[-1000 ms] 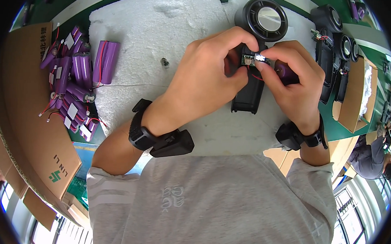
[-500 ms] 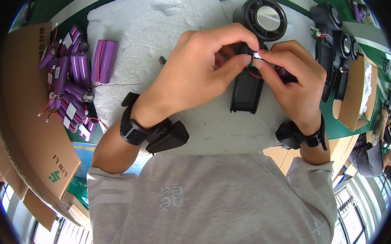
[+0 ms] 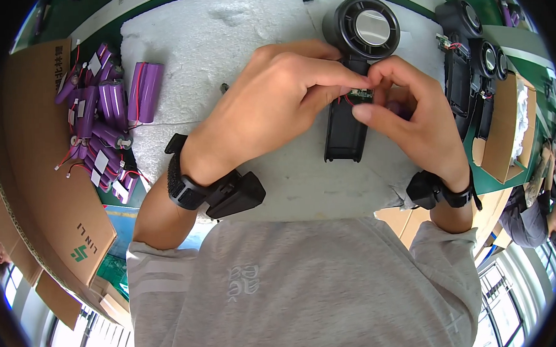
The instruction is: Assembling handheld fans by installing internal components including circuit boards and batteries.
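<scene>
I have both hands pinched on a small green circuit board [image 3: 361, 95] above the black fan handle [image 3: 345, 129]: left hand [image 3: 274, 108], right hand [image 3: 410, 119] possibly holding a purple cell. Seating the board needs fine alignment.

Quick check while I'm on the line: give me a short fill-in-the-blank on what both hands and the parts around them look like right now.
1. The left hand and right hand pinch a small green ____ between their fingertips.
2. It is held over the black handheld fan, which lies on a sheet of white ____.
3. The battery packs piled to the person's left are ____ in colour.
4. Each wrist carries a ____ band.

Missing words: circuit board; foam; purple; black
</scene>
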### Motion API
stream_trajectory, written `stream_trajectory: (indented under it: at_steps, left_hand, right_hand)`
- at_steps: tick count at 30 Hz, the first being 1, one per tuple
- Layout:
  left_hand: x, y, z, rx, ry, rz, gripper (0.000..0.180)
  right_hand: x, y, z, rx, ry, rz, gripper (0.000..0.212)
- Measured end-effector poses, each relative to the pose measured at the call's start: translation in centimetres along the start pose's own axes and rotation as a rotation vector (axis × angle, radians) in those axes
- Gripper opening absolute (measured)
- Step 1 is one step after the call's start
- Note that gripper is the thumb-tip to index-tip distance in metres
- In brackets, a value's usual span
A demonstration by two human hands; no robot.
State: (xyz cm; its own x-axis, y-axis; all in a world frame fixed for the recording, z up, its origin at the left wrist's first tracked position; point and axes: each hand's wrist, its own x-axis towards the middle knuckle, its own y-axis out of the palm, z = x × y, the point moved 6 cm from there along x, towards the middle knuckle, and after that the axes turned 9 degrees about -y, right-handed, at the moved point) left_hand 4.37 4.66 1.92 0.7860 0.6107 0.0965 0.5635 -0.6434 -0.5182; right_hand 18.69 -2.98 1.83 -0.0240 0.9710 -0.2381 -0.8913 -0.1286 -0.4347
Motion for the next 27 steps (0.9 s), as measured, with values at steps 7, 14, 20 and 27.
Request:
stream_trajectory:
  at_steps: [7, 14, 20, 27]
  left_hand:
    - [-0.1, -1.4, 1.5, -0.068, -0.051, -0.049, 0.028]
    - [0.0, -1.9, 2.0, -0.249, -0.182, -0.017, 0.03]
    - [-0.2, -1.7, 2.3, -0.283, -0.271, -0.025, 0.033]
    - [-0.3, -1.5, 2.5, -0.313, -0.292, -0.047, 0.035]
  right_hand:
    - [-0.2, 0.5, 0.6, 0.255, -0.208, 0.154, 0.047]
    - [0.0, -1.4, -0.4, 0.161, 0.015, -0.079, 0.039]
    - [-0.5, -1.5, 1.8, -0.598, -0.246, -0.233, 0.022]
    - [-1.5, -1.2, 3.0, -0.705, -0.55, -0.298, 0.01]
